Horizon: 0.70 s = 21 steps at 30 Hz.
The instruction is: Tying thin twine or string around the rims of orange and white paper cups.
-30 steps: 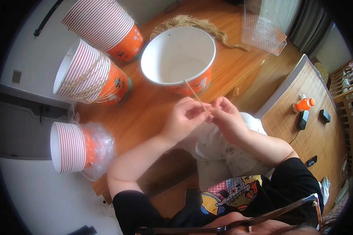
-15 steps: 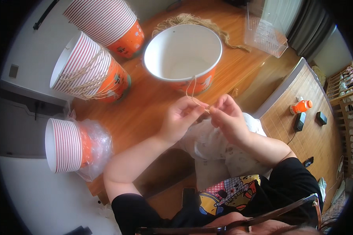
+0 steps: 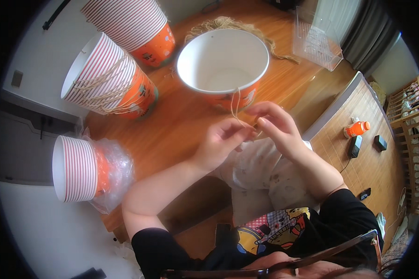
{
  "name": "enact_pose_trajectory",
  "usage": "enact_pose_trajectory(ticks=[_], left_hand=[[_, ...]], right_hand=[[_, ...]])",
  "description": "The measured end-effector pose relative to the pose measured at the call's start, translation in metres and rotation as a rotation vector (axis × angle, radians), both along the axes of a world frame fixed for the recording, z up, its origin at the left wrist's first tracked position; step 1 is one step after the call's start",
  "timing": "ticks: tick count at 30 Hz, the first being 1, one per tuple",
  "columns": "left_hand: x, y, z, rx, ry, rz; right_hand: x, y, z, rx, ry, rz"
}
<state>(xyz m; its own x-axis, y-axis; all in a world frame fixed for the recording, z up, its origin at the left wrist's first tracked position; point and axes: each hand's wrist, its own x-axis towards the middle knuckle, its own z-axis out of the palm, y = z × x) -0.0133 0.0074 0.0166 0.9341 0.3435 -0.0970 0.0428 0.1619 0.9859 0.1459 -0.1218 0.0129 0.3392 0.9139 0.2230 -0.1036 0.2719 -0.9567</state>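
Note:
A large paper bucket (image 3: 226, 100), orange outside and white inside, stands on the table in front of me. A thin twine loop (image 3: 235, 108) hangs from its near rim and runs down to my fingers. My left hand (image 3: 223, 142) is closed, pinching the twine between thumb and forefinger just below the bucket. Close beside it, my right hand (image 3: 282, 131) has its forefinger stretched over the twine and its thumb apart from it. I make out no twine in its grasp, though its lower fingers are partly hidden. Both hands are above my lap.
Leftward stand a stack of buckets (image 3: 95, 76) draped with twine and a taller stack (image 3: 125, 23). A plastic-wrapped stack (image 3: 74, 169) lies nearer. Behind the bucket is a twine bundle (image 3: 223, 24); a clear plastic basket (image 3: 316, 42) sits far right. An orange bottle (image 3: 357, 129) is rightward.
My right hand has lifted its forefinger and parted it from the thumb, where both were pinched near the left fingertips. My left hand still pinches the twine. The view has shifted slightly.

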Motion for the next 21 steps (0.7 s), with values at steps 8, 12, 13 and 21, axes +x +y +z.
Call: enact_pose_trajectory(ticks=[8,12,13,21], left_hand=[[-0.004,-0.005,0.002,0.022,0.034,-0.052],[-0.006,-0.003,0.002,0.084,0.032,-0.105],[-0.006,-0.004,0.003,0.09,0.034,-0.104],[-0.008,-0.005,0.003,0.087,0.027,-0.124]], right_hand=[[0.0,0.011,0.02,-0.092,-0.015,0.264],[0.002,0.013,0.02,-0.109,0.113,0.287],[0.002,0.012,0.022,-0.122,0.107,0.266],[-0.003,0.011,0.028,-0.088,0.084,0.151]])
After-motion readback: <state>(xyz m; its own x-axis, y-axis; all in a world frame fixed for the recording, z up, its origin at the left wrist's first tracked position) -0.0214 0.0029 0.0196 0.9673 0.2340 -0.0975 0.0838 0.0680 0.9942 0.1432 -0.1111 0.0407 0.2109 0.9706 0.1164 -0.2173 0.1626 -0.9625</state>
